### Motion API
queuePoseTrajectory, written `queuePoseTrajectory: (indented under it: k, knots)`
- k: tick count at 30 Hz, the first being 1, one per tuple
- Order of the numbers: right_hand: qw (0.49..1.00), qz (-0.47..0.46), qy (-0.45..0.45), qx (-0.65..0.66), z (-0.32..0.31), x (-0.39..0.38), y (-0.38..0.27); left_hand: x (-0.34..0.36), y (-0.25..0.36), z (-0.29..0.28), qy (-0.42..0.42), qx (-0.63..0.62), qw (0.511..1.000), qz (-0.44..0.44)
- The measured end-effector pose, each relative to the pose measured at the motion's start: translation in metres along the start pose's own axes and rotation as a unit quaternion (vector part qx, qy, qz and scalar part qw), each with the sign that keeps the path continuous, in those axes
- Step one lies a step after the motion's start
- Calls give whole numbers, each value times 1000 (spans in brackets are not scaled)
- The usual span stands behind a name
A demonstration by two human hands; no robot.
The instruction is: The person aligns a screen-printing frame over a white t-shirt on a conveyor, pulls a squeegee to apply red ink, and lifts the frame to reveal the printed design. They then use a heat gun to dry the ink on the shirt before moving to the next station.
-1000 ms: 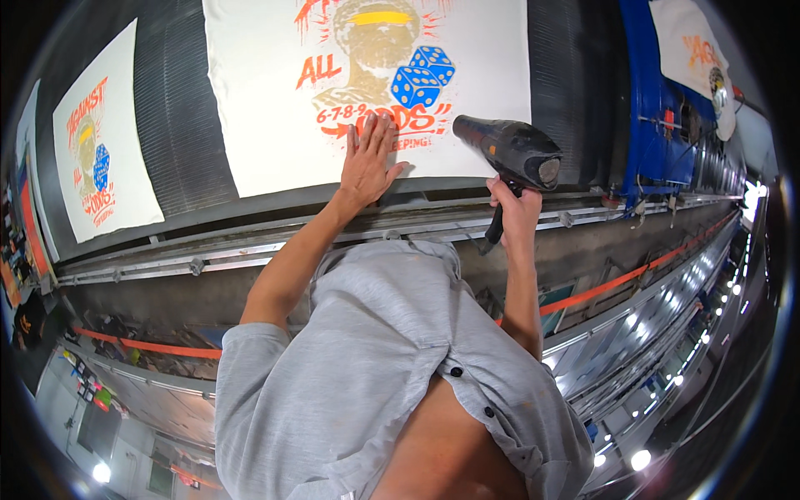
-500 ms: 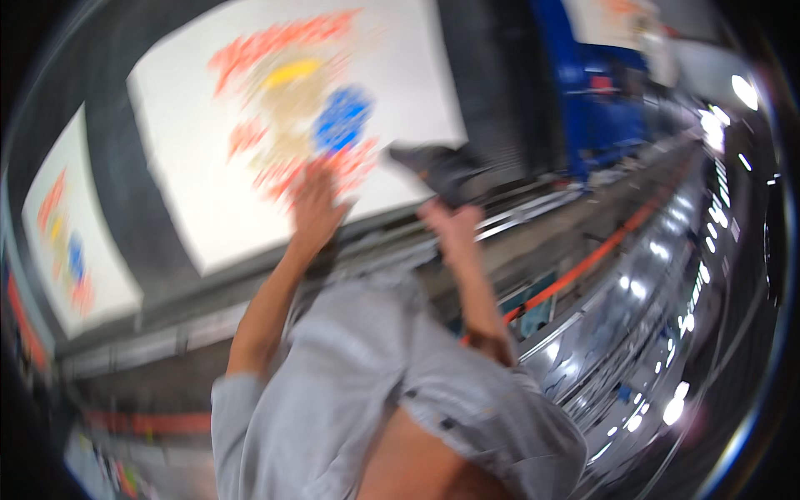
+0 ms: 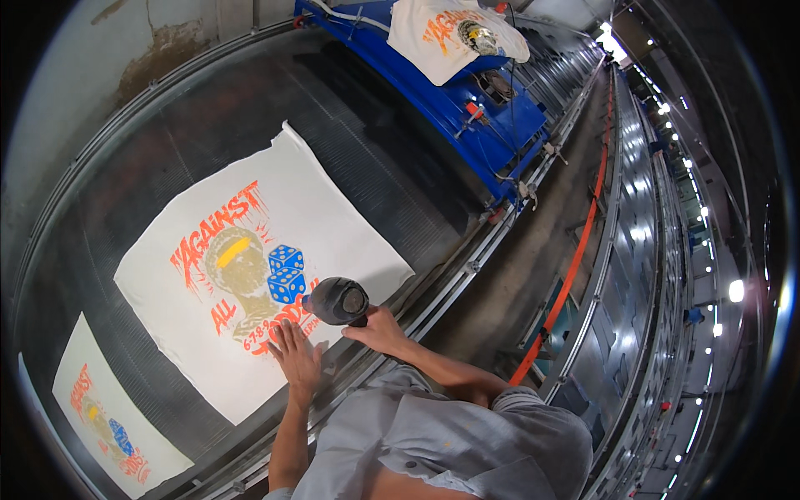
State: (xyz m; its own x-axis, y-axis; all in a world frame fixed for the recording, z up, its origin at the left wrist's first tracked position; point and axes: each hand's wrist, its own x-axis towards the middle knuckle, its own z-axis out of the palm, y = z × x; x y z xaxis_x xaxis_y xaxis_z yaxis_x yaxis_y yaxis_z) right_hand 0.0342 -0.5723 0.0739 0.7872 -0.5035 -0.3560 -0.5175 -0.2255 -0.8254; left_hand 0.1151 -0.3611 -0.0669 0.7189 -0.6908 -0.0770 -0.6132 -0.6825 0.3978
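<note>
A white fabric panel (image 3: pixel 325 221) with an orange, yellow, tan and blue print lies on a dark conveyor belt (image 3: pixel 200 142) in front of me. My left hand (image 3: pixel 297 358) rests at the print's lower edge, its fingers stretched out and spread, holding nothing. My right hand (image 3: pixel 377 330) is wrapped round the handle of a dark heat gun (image 3: pixel 340 302). The gun's round back end faces up toward me, and its nozzle points left, close over the lower right of the print, beside the blue dice. What the nozzle touches, if anything, is hidden.
Another printed white panel (image 3: pixel 104 417) lies on the belt at lower left. A blue machine frame (image 3: pixel 442 104) spans the belt's far right, with a printed white cloth (image 3: pixel 446 42) on top. Metal rails (image 3: pixel 475 265) edge the belt; an orange strip (image 3: pixel 583 229) runs along the right.
My view has steadied and shifted, bringing more of the belt and blue machine into sight. The heat gun has moved left, from beside the panel's right edge to over the print.
</note>
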Motion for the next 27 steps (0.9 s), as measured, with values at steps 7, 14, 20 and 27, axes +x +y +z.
queuePoseTrajectory:
  k: [7,14,20,27]
  knots:
    - [999,14,-38,0,4,-1,-2,-44,15,-22,-85,-46,994,-49]
    - [996,-28,-17,82,-4,-7,9,-76,7,-23,6,-56,991,-120]
    - [993,-3,-69,97,18,-4,-4,-68,-9,-27,30,-39,986,-157]
    - [989,-42,-102,93,31,-2,-18,-41,-43,-5,125,-46,965,-225]
